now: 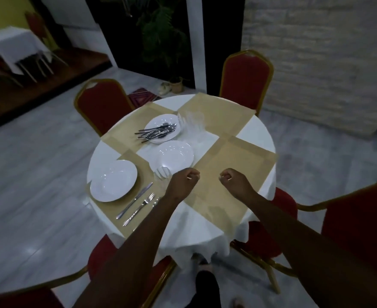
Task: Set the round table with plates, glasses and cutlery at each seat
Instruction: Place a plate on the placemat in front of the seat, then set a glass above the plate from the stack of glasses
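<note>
The round table [258, 130] has a white cloth and four beige placemats. At the left seat lie a white plate [114, 181], a knife [135, 201] and a fork [139, 208], with a clear glass [162, 173] beside them. A stack of white plates [176, 155] stands at the table's middle. Behind it another plate [163, 127] carries loose cutlery [155, 131]. Several clear glasses [192, 121] stand next to that plate. My left hand [184, 181] and my right hand [234, 182] hover over the near bare placemat [234, 156], both curled into fists with nothing visible in them.
Red chairs with gold frames ring the table: one at the far left [103, 105], one at the far side [246, 78], one at the right [361, 230], one tucked under the near edge [116, 252]. Grey tiled floor surrounds the table. A brick wall rises at the right.
</note>
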Demonstrator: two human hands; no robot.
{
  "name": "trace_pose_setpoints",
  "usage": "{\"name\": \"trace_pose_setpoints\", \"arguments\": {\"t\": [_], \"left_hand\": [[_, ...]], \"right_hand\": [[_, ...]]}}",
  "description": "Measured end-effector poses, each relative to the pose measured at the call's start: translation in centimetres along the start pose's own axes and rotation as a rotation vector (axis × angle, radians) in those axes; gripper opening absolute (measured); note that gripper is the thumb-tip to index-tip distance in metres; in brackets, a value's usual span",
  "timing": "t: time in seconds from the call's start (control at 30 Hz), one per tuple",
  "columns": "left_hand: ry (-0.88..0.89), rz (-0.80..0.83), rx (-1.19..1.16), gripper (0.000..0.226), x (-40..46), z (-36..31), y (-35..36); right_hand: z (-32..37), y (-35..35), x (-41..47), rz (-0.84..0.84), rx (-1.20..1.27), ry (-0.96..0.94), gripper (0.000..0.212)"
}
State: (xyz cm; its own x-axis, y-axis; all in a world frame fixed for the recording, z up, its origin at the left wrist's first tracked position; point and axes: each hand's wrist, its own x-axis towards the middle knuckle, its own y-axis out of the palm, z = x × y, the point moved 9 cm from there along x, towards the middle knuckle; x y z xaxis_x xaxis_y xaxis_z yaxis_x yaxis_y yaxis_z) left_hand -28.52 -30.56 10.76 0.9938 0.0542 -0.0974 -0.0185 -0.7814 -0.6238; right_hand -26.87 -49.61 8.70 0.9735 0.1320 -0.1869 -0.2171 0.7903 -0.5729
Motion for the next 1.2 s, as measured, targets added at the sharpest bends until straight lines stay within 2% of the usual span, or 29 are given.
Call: {"name": "trace_pose_setpoints", "arguments": {"t": [0.13, 0.27, 0.4, 0.53, 0.63, 0.83, 0.87, 0.9, 0.93, 0.97, 1.03, 1.13, 1.2], "left_hand": [[0.061, -0.063, 0.032, 0.012, 6.6, -0.6, -4.1], [0.040, -0.049, 0.095, 0.012, 12.7, 2.2, -7.0], [0.002, -0.024, 0.170, 0.015, 18.1, 6.9, -9.0], [-0.065, 0.019, 0.256, 0.016, 21.6, 12.8, -9.8], [-0.114, -0.015, 0.274, 0.016, 23.4, 16.9, -10.6], [-0.321, -0.064, 0.289, 0.033, 25.0, 23.8, -10.7], [-0.364, -0.048, 0.287, 0.037, 25.1, 24.6, -10.4], [-0.412, -0.025, 0.278, 0.041, 25.2, 25.3, -9.9], [-0.455, 0.000, 0.253, 0.043, 25.2, 26.0, -9.5], [-0.490, 0.019, 0.226, 0.044, 25.2, 26.3, -9.2], [-0.495, 0.018, 0.231, 0.040, 25.2, 26.6, -9.0], [-0.443, 0.005, 0.276, 0.036, 25.2, 26.2, -9.5], [-0.441, -0.018, 0.255, 0.032, 25.1, 25.6, -9.9]], "right_hand": [[2.0, 1.8, 5.5, 0.016, -0.031, -0.005, 0.019], [4.0, 3.5, 10.7, 0.039, -0.049, 0.011, 0.019], [5.6, 5.9, 16.4, 0.053, -0.046, 0.020, 0.018], [4.7, 8.6, 19.9, 0.071, -0.058, 0.101, 0.016], [3.1, 10.7, 21.9, 0.095, -0.064, 0.195, 0.016], [-0.1, 14.2, 24.3, 0.152, -0.139, 0.330, 0.039], [-0.5, 14.8, 24.6, 0.172, -0.140, 0.353, 0.033], [-1.0, 15.2, 24.9, 0.178, -0.141, 0.382, 0.015], [-1.0, 15.6, 25.2, 0.180, -0.130, 0.389, 0.012], [-1.2, 16.0, 25.5, 0.176, -0.111, 0.403, 0.029], [-1.3, 15.9, 25.9, 0.132, -0.069, 0.412, 0.036], [-1.8, 15.5, 26.2, 0.105, -0.034, 0.409, 0.014], [-2.4, 14.7, 26.2, 0.077, 0.034, 0.418, 0.007]]}}
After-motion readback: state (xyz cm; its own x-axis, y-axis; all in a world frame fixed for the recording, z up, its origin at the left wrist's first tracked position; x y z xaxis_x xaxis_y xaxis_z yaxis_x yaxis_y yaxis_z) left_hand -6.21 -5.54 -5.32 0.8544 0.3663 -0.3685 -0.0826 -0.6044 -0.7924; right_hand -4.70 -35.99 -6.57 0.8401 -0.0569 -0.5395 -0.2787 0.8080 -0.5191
